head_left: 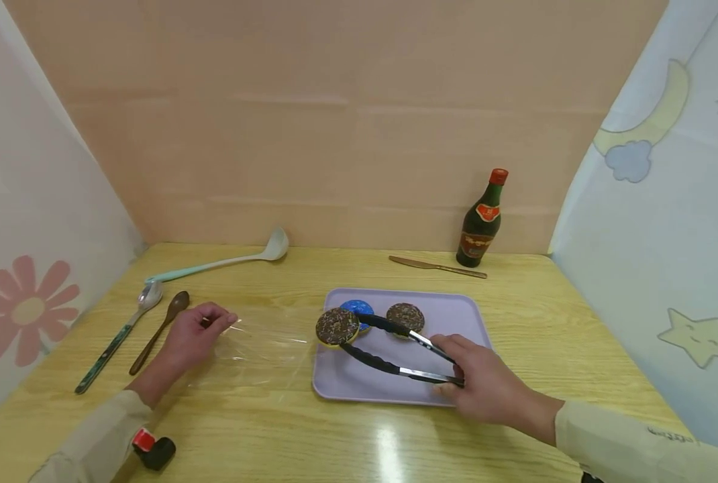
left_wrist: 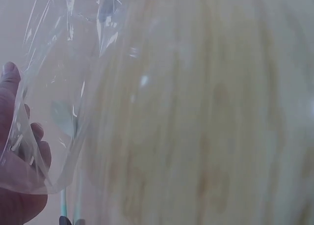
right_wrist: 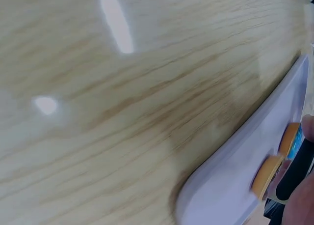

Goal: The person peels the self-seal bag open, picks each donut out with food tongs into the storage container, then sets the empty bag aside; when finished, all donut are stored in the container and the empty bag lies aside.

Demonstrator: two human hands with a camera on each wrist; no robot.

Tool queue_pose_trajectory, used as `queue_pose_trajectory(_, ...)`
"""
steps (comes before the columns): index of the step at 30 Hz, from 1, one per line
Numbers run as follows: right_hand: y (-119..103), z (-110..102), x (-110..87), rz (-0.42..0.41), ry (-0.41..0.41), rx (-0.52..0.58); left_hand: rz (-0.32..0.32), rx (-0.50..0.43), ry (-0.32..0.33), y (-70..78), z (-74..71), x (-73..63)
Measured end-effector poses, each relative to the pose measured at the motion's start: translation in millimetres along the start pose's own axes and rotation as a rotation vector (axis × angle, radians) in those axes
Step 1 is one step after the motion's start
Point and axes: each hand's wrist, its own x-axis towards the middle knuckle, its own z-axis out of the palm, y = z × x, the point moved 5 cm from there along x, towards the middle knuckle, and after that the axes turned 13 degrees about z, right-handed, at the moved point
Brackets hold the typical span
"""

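Observation:
My right hand (head_left: 486, 382) grips a pair of tongs (head_left: 371, 359) with black tips and metal arms. Between the tips is a chocolate doughnut (head_left: 337, 327) with sprinkles and a yellow base, over the left edge of the lilac tray (head_left: 401, 392). A blue doughnut (head_left: 357, 307) lies partly hidden behind it, and another chocolate doughnut (head_left: 404, 318) sits farther right on the tray. On the left, my left hand (head_left: 196, 335) pinches the edge of a clear plastic bag (head_left: 262, 342), which spreads toward the tray. The left wrist view shows the bag (left_wrist: 73, 87) hanging partly open.
Left of the bag lie a brown wooden spoon (head_left: 160, 335) and a metal spoon with a dark patterned handle (head_left: 114, 349). A pale ladle (head_left: 232, 258) lies along the back, a copper-coloured knife (head_left: 437, 266) behind the tray. A dark bottle with red cap (head_left: 481, 225) stands back right.

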Motion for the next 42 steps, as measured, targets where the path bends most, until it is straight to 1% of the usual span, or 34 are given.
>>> queue_pose_trajectory(1,2.8,-3.3,-2.4,0.001,0.016,0.002,0.007,-0.001,0.006,0.6,-1.0,0.0)
queue_pose_trajectory(4,13.1,-13.3,-9.4,0.043,0.037,0.009,0.037,0.004,0.031,2.7,-4.1,0.5)
queue_pose_trajectory(7,25.3,-23.2,-18.6,0.083,0.069,-0.004,0.090,0.018,0.053,3.9,-6.7,1.6)
queue_pose_trajectory(9,33.8,-29.3,-25.6,0.095,0.099,-0.015,0.135,0.043,0.064,3.4,-8.7,2.5)
queue_pose_trajectory(12,48.1,-37.5,-36.8,0.110,0.150,-0.049,0.178,0.089,0.075,1.5,-12.8,3.4)
queue_pose_trajectory(15,64.3,-43.7,-46.0,0.143,0.191,-0.086,0.194,0.114,0.078,0.4,-17.7,3.8)
queue_pose_trajectory(18,79.9,-47.3,-53.0,0.199,0.208,-0.123,0.191,0.137,0.079,0.2,-22.4,4.2)
queue_pose_trajectory(21,91.9,-48.3,-57.5,0.243,0.206,-0.148,0.177,0.177,0.076,-1.2,-26.4,4.3)
queue_pose_trajectory(24,100.6,-47.6,-60.4,0.266,0.209,-0.160,0.161,0.209,0.062,-4.1,-27.9,4.0)
queue_pose_trajectory(28,107.7,-44.2,-64.1,0.278,0.201,-0.162,0.159,0.211,0.036,-6.5,-26.1,4.8)
queue_pose_trajectory(31,110.6,-41.3,-66.6,0.294,0.184,-0.160,0.174,0.198,0.017,-5.1,-23.3,6.5)
queue_pose_trajectory(36,112.6,-39.5,-70.9,0.337,0.161,-0.140,0.202,0.163,-0.039,-0.5,-17.0,8.3)
queue_pose_trajectory(40,111.6,-41.9,-75.5,0.359,0.177,-0.115,0.244,0.158,-0.077,3.1,-12.2,7.9)
queue_pose_trajectory(42,112.2,-44.3,-77.2,0.385,0.193,-0.106,0.256,0.161,-0.090,4.0,-9.8,7.5)
